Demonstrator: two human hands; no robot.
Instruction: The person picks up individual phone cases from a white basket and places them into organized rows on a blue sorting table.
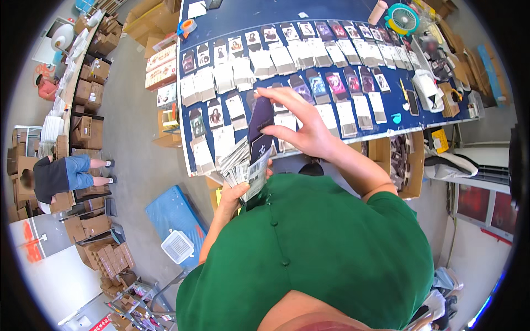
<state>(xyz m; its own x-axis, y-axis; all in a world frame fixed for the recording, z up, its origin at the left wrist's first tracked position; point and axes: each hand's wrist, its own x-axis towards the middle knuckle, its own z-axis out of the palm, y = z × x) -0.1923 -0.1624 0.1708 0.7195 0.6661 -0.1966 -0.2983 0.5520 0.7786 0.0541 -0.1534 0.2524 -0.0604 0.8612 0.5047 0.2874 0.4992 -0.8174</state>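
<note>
My left hand (232, 197) grips a fanned bundle of flat printed packets (238, 162) close to my chest; dark bars and print show on several of them. Between the thumb and fingers of my right hand (305, 124) is a dark purple card sleeve (261, 115) with light writing. Its lower end meets the bundle, and I cannot tell whether it is still among the packets. Beyond my hands, rows of picture cards (318, 85) and stacks of white-and-grey packets (263, 64) cover the blue table (256, 12).
Orange tape (188, 26) sits at the table's left edge. A turquoise fan (403, 19), a phone (412, 102) and a white bag (426, 90) are at the right. An open carton (414, 165) stands below. Across the aisle, a person (56, 180) stands by shelves of cartons.
</note>
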